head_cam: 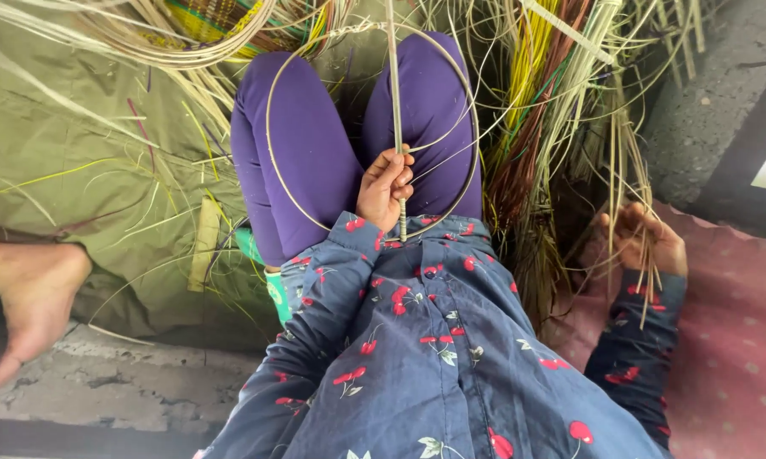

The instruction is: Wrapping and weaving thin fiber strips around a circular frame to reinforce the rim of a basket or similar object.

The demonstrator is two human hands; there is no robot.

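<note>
A thin cane stick (pixel 395 102) is held upright over the lap, inside a cane hoop (pixel 370 136), by the left hand (pixel 385 189) — grip closed tight near its lower end, best kept firm so it stays vertical. To the right, well apart, loose pale strands (pixel 629 170) are pinched in the right hand (pixel 642 240), fingers curled round them.

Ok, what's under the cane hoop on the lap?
Under the cane hoop are the purple-trousered legs; the left hand grips its upright rod. The floor beneath is hidden.
</note>
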